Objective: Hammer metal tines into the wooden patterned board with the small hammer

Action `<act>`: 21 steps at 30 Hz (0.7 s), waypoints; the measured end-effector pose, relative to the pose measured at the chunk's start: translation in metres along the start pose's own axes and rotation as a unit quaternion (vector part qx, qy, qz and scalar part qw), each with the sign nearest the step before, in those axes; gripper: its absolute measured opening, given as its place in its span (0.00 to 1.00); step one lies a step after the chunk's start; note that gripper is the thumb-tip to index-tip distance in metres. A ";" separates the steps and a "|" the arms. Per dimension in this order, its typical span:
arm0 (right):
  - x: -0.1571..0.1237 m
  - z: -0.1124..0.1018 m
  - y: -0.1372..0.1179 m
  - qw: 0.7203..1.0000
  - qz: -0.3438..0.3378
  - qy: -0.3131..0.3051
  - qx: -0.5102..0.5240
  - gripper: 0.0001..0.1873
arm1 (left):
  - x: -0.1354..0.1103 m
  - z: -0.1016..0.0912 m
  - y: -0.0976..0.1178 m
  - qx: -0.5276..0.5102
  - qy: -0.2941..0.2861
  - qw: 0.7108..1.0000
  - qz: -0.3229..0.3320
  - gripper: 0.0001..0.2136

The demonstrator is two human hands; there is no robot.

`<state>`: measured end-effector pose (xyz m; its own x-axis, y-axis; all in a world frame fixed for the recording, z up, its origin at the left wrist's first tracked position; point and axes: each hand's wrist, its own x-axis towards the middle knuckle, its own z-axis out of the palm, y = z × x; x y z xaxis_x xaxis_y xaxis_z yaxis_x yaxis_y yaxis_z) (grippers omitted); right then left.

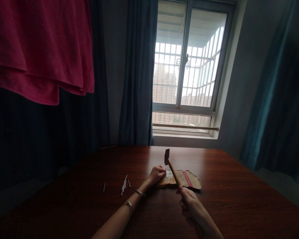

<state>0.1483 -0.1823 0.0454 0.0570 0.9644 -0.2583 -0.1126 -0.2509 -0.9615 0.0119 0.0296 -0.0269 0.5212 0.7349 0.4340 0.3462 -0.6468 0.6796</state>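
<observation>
My right hand (188,199) is closed round the wooden handle of a hammer (173,171), its dark head raised above the far edge of a piece of cardboard. My left hand (156,174), fingers pinched, rests at the left end of that cardboard (195,182) and grips a small thin nail, only its tip showing above the fingers. Many small dark holes dot the cardboard, which has a red band across it and ragged edges. To the left of my left arm lie several thin metal nails (124,187), with one more nail (104,187) apart from them.
Everything lies on a dark reddish wooden table (77,205). Behind it are a barred window (189,66) and blue curtains (138,73). A pink cloth (45,49) hangs at upper left. Bracelets (128,205) circle my left forearm.
</observation>
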 end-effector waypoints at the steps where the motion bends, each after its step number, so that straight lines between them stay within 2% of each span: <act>1: 0.000 0.000 0.000 1.000 0.004 0.002 -0.006 0.24 | 0.000 0.000 0.000 0.000 0.000 1.000 -0.002 0.10; 12: -0.001 0.002 0.000 0.999 0.037 0.019 -0.029 0.24 | 0.000 0.001 0.003 -0.016 0.007 1.000 -0.008 0.09; 17: -0.004 0.002 -0.004 1.000 0.017 0.010 -0.017 0.23 | -0.001 0.000 0.006 -0.002 0.003 1.000 0.012 0.10; 21: -0.001 0.002 -0.001 0.999 0.021 0.014 -0.026 0.25 | -0.001 0.001 0.004 -0.002 0.006 1.000 0.000 0.09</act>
<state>0.1469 -0.1831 0.0468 0.0812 0.9504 -0.3002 -0.0635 -0.2957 -0.9532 0.0138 0.0262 -0.0246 0.5119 0.7374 0.4407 0.3432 -0.6459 0.6820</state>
